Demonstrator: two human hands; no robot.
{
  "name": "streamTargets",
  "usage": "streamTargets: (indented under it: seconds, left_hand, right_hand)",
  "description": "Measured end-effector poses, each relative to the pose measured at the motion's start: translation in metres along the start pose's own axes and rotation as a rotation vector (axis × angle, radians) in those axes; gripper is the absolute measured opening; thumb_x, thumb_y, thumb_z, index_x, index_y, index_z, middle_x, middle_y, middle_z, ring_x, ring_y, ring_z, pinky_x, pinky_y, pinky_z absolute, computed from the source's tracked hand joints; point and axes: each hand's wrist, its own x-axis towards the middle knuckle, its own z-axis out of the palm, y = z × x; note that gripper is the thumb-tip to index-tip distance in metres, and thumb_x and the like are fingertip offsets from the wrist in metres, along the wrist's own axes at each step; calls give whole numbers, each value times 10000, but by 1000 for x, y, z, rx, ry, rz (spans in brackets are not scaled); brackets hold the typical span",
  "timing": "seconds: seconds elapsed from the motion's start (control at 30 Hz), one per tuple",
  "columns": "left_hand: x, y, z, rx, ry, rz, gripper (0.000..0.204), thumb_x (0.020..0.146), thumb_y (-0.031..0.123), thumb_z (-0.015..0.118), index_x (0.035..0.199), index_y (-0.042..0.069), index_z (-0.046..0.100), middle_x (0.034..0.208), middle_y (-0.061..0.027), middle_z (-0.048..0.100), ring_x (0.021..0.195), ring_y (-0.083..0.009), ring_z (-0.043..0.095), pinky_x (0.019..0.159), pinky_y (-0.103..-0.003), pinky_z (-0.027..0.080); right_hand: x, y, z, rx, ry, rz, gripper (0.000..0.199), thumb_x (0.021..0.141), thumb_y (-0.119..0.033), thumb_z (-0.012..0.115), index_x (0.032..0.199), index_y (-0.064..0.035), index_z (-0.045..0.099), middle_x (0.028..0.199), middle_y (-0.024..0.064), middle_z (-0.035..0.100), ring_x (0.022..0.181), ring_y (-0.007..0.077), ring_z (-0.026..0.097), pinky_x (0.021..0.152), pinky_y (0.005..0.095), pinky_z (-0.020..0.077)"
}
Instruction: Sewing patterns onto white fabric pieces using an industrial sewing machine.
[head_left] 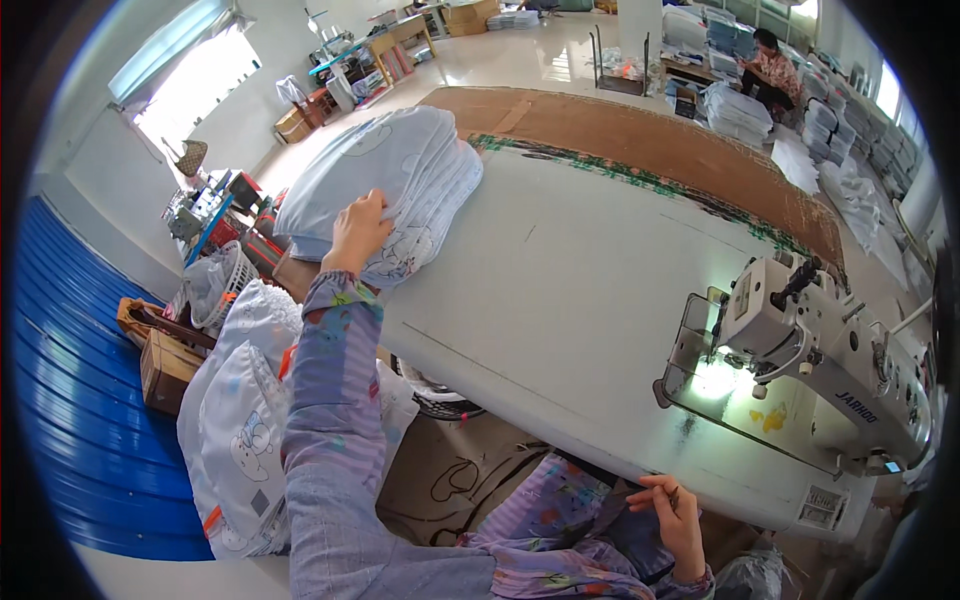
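A thick stack of white cut fabric pieces [425, 165], printed with pale cartoon figures, lies at the far left of the sewing table [540, 270]. My left hand [360, 232] reaches onto its near side, with bent fingers closed at the top piece. My right hand [672, 520] hovers by the table's front edge, above my lap. Its fingers are loosely apart, with no held object visible. At the right stands a white sewing machine [850, 370]; its lamp lights the needle area.
More white printed fabric [240, 450] hangs in a heap left of my arm. Behind it are a white basket [238, 285] and a cardboard box [168, 370]. A brown board [590, 125] lies beyond the table. A person [772, 75] sits among fabric stacks at the far right.
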Motion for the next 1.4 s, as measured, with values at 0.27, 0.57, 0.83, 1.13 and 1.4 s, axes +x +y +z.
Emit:
streamTargets:
  seconds: [0.27,0.57,0.83,1.13,1.4]
  left_hand:
    - [12,-45,8,-373,-8,-20,334,850,200,745,1160,77,758,1048,-176,761,947,-298,745,877,-380,556]
    - [-20,52,-35,-589,302,-44,229,964,164,693,1174,110,765,1012,-157,761,887,-180,736,795,-308,545]
    - [-239,278,-20,-717,-115,566,153,916,90,694,1054,70,757,903,-137,724,832,-349,691,726,-433,555]
    - [-211,339,19,-927,-290,653,255,967,114,628,1217,85,668,1186,-137,672,1086,-378,635,967,-477,491]
    - [-224,376,60,-708,-132,692,396,923,3,575,1308,90,603,1394,-115,596,1391,-321,496,1163,-599,317]
  right_hand:
    - [-1,6,0,38,19,-18,294,1123,-138,430,1214,66,621,958,182,760,856,200,729,812,304,583]
    - [-7,7,5,-19,84,-90,269,1118,-118,452,1249,47,618,1019,156,744,877,184,714,829,301,571]
    - [50,-52,31,-104,180,-326,392,1082,-108,506,1469,-51,539,979,102,705,746,109,611,640,285,523]
    - [69,-28,1,-446,284,-275,409,973,-94,609,1373,-7,623,694,97,543,615,148,501,615,343,459]
    - [30,-19,-7,-527,490,-263,312,996,-98,629,1289,3,657,860,156,676,732,215,655,707,326,525]
